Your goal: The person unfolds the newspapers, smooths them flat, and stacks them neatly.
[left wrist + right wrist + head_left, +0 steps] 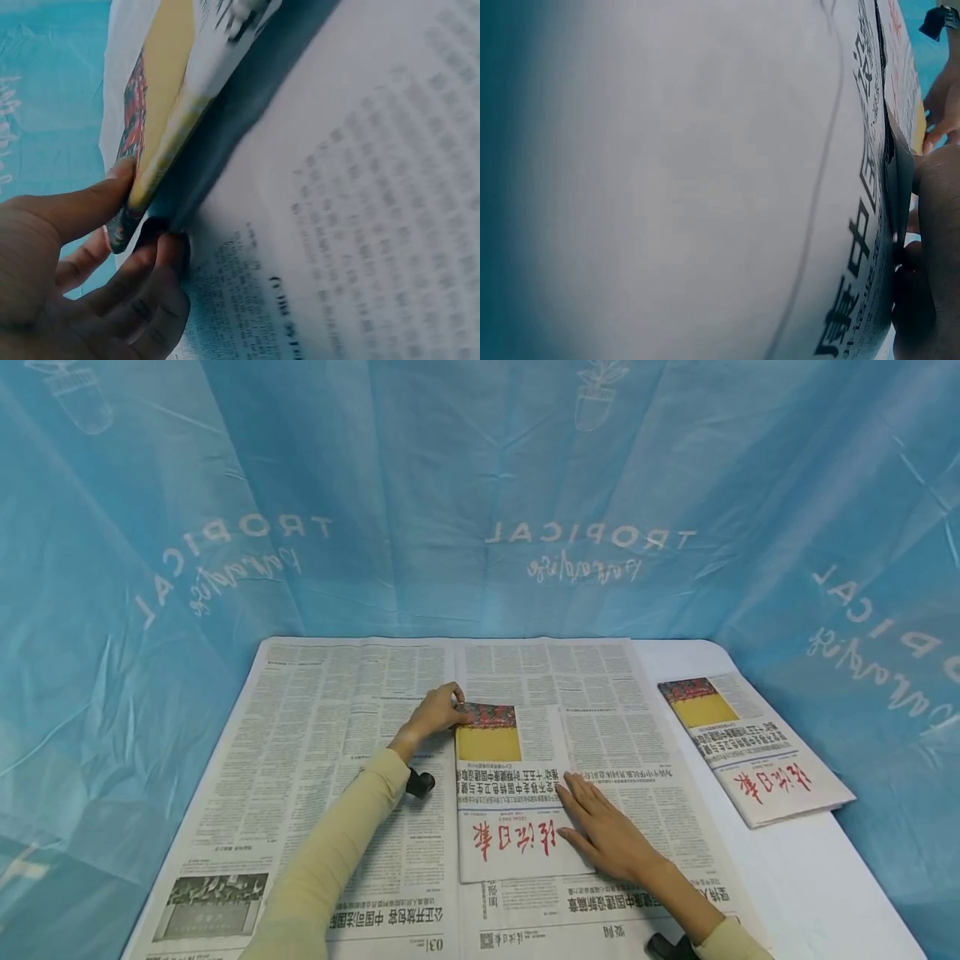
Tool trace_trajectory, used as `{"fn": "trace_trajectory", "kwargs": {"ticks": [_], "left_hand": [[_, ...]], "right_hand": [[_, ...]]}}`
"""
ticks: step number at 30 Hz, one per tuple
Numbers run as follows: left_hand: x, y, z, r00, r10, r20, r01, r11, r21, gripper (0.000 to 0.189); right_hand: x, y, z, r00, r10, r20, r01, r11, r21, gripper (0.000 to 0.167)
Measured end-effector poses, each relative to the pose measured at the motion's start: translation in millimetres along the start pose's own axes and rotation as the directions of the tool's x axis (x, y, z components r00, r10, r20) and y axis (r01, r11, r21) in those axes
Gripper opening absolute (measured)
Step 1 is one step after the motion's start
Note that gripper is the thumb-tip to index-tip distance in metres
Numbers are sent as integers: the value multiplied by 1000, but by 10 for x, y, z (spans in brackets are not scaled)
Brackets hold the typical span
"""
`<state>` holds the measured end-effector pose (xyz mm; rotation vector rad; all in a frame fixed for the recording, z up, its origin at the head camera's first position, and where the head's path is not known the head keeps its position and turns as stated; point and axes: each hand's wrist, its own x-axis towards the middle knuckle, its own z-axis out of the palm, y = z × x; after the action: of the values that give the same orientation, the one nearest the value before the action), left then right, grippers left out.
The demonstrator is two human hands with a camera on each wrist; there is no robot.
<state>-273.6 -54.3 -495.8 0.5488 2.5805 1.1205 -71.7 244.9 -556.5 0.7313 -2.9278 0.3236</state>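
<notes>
A folded newspaper (510, 818) with a red masthead and a yellow picture lies on a spread newspaper (300, 777). My left hand (437, 710) is at its far left corner. In the left wrist view the thumb of that left hand (82, 262) lies on top of the folded newspaper (169, 112) and the fingers are beneath, pinching the raised folded edge. My right hand (607, 827) rests with extended fingers on the folded sheet's right side. The right wrist view shows this right hand (937, 225) only at its edge, close to the paper.
A second folded newspaper (757, 752) with the same masthead lies at the right on the white table (675, 656). Blue curtains (450, 485) with printed lettering surround the table's back and sides. Black straps with small devices sit at both wrists.
</notes>
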Motion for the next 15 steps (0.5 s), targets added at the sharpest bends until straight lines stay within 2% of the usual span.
{"fn": "trace_trajectory", "kwargs": {"ticks": [4,9,12,15], "left_hand": [[59,-1,-31,999,1,42,-1,1000,8,19],[104,-30,-19,996,33,80,-34,999,14,41],[100,-38,-4,996,33,77,-33,999,-12,41],[86,-33,3,999,2,53,0,999,-37,30]], "right_hand": [[-1,-6,-2,1000,-4,-3,4,1000,3,68],[-6,-10,11,1000,0,4,0,1000,2,68],[-12,-9,20,1000,-1,6,1,1000,4,68],[-16,-5,24,1000,-3,14,3,1000,5,69]]}}
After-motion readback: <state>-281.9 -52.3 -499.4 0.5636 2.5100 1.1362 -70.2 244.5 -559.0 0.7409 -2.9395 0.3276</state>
